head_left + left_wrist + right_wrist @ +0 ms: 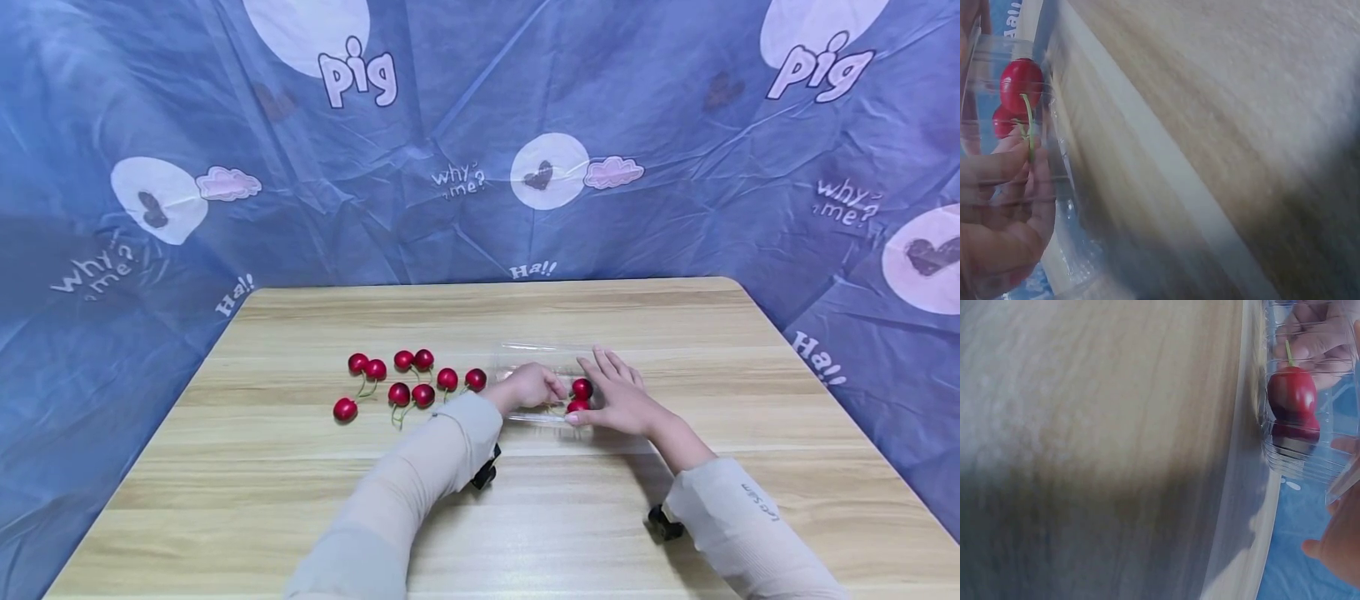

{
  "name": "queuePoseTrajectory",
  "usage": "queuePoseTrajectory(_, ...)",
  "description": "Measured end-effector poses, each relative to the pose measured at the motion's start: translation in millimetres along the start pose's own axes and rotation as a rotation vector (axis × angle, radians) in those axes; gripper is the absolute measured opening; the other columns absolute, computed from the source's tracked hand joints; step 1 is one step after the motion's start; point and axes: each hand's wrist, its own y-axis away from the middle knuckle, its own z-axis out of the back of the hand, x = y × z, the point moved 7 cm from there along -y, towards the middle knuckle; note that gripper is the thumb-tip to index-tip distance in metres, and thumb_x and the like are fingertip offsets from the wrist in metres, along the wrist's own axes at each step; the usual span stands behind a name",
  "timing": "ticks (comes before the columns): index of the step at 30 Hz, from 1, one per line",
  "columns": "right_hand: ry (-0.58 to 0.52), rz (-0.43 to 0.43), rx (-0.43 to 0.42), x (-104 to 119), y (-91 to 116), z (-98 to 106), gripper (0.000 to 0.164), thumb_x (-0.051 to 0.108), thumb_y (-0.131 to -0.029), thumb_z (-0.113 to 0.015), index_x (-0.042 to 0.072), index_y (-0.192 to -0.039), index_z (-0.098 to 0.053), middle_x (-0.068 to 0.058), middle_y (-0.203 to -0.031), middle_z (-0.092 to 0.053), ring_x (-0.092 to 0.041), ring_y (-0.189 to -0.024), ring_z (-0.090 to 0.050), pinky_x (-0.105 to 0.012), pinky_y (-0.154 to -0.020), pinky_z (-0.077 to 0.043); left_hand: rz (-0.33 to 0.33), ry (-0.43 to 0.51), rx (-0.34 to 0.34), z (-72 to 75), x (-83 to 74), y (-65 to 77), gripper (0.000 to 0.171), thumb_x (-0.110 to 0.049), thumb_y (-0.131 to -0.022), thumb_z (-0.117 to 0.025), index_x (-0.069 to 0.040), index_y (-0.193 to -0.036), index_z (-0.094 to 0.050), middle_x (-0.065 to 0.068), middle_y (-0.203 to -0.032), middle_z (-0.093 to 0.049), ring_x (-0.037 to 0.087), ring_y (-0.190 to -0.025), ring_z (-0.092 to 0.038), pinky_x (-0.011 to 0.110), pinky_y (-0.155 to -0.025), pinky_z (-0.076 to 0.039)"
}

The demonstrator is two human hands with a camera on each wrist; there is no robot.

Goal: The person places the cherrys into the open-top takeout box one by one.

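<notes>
Item: clear plastic box (536,360), lying on the wooden table (675,517) near its middle, somewhat toward the far edge. We see two red cherries (581,389) inside it, one against the other; in the left wrist view their green stem (1027,122) runs down to the fingertips (1007,164).

Left hand (528,386): reaching into the box, fingers curled, pinching the stem of the paired cherries.

Right hand (618,396): laid against the box's right side, fingers straight and close together, thumb along the near rim. We count it as steadying the box rather than gripping it.

Loose cherries (408,379): nine on the bare table just left of the box, some joined in pairs by stems; the outermost one (345,409) lies nearest the left edge.

Surroundings: blue printed sheet (480,142) hanging behind the far edge and round both side edges. Pale sleeves (435,467) on both arms, each with a dark wrist mount (486,473).
</notes>
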Motion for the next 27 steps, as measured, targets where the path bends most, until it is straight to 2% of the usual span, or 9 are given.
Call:
queuePoseTrajectory(1, -0.002, 0.002, -0.001, 0, 0, 0, 0.097, 0.059, -0.065, -0.061, 0.001, -0.134, -0.025, -0.025, -0.139, -0.007, -0.041, -0.124, -0.003, -0.059, -0.096, -0.006, 0.026, -0.004, 0.003, 7.0, -15.6, 15.5, 0.016, -0.001, -0.075, -0.062, -0.01, -0.087, -0.068, -0.003, -0.087, -0.065, 0.007, -0.085, -0.056, 0.013, -0.078, -0.04)
queuePoseTrajectory(3, -0.003, 0.006, -0.005, 0, -1, -1, 0.096, 0.058, -0.066, -0.061, 0.001, -0.134, -0.025, -0.025, -0.139, -0.007, -0.041, -0.124, -0.004, -0.059, -0.095, -0.006, -0.017, -0.015, -0.017, -0.5, -6.7, 5.0, 0.015, -0.003, -0.074, -0.063, -0.013, -0.085, -0.068, -0.006, -0.084, -0.065, 0.005, -0.082, -0.056, 0.013, -0.075, -0.041)
queuePoseTrajectory(6, -0.005, 0.008, -0.007, 0, -1, -1, 0.095, 0.057, -0.066, -0.061, 0.001, -0.134, -0.025, -0.025, -0.139, -0.006, -0.041, -0.124, -0.004, -0.06, -0.095, -0.006, -0.031, -0.02, -0.009, -1.1, -8.6, 4.9, 0.014, -0.004, -0.074, -0.064, -0.012, -0.084, -0.068, -0.006, -0.081, -0.065, 0.003, -0.078, -0.056, 0.012, -0.071, -0.041)
queuePoseTrajectory(8, -0.006, 0.009, -0.008, 0, -1, -1, 0.095, 0.057, -0.067, -0.061, 0.001, -0.134, -0.025, -0.025, -0.139, -0.006, -0.041, -0.124, -0.004, -0.06, -0.095, -0.006, -0.019, -0.011, -0.002, -5.3, 2.2, -5.3, 0.013, -0.006, -0.073, -0.066, -0.015, -0.082, -0.068, -0.009, -0.078, -0.064, 0.001, -0.073, -0.054, 0.012, -0.067, -0.042)
queuePoseTrajectory(10, -0.006, 0.01, -0.006, 1, -2, -1, 0.095, 0.057, -0.067, -0.061, 0.002, -0.134, -0.025, -0.024, -0.139, -0.006, -0.041, -0.124, -0.004, -0.059, -0.096, -0.006, 0.028, 0.044, 0.0, 6.5, -14.7, 14.5, 0.012, -0.003, -0.075, -0.064, -0.008, -0.085, -0.067, -0.002, -0.08, -0.065, 0.004, -0.07, -0.055, 0.013, -0.064, -0.043)
queuePoseTrajectory(14, 0.004, 0.01, -0.008, 1, -2, -1, 0.094, 0.057, -0.067, -0.061, 0.001, -0.134, -0.025, -0.024, -0.139, -0.007, -0.041, -0.124, -0.004, -0.059, -0.095, -0.006, 0.058, 0.14, -0.022, 12.0, -14.0, 20.5, 0.012, -0.002, -0.075, -0.063, -0.004, -0.087, -0.066, 0.002, -0.08, -0.064, 0.007, -0.062, -0.052, 0.014, -0.055, -0.043)
queuePoseTrajectory(18, 0.008, 0.01, -0.009, 0, -3, -1, 0.095, 0.058, -0.066, -0.061, 0.001, -0.134, -0.025, -0.025, -0.139, -0.007, -0.041, -0.124, -0.004, -0.06, -0.095, -0.006, 0.078, 0.175, -0.026, 16.3, -12.1, 22.3, 0.015, -0.002, -0.075, -0.063, -0.004, -0.09, -0.065, 0.001, -0.082, -0.064, 0.008, -0.067, -0.055, 0.015, -0.059, -0.044)
queuePoseTrajectory(22, 0.009, 0.005, -0.006, -1, -3, -2, 0.096, 0.059, -0.066, -0.06, 0.001, -0.134, -0.025, -0.025, -0.139, -0.007, -0.041, -0.124, -0.003, -0.06, -0.095, -0.006, 0.068, 0.179, -0.02, 20.5, -13.4, 25.4, 0.015, -0.004, -0.077, -0.061, -0.004, -0.092, -0.065, 0.0, -0.088, -0.063, 0.007, -0.075, -0.055, 0.015, -0.066, -0.044)
queuePoseTrajectory(27, 0.008, -0.004, 0.002, -1, -2, -5, 0.097, 0.06, -0.066, -0.06, 0.001, -0.134, -0.024, -0.025, -0.139, -0.006, -0.041, -0.124, -0.002, -0.06, -0.095, -0.006, 0.055, 0.239, -0.004, 26.1, -16.3, 33.3, 0.016, -0.004, -0.078, -0.06, -0.003, -0.094, -0.064, 0.001, -0.093, -0.062, 0.008, -0.077, -0.056, 0.017, -0.068, -0.046)
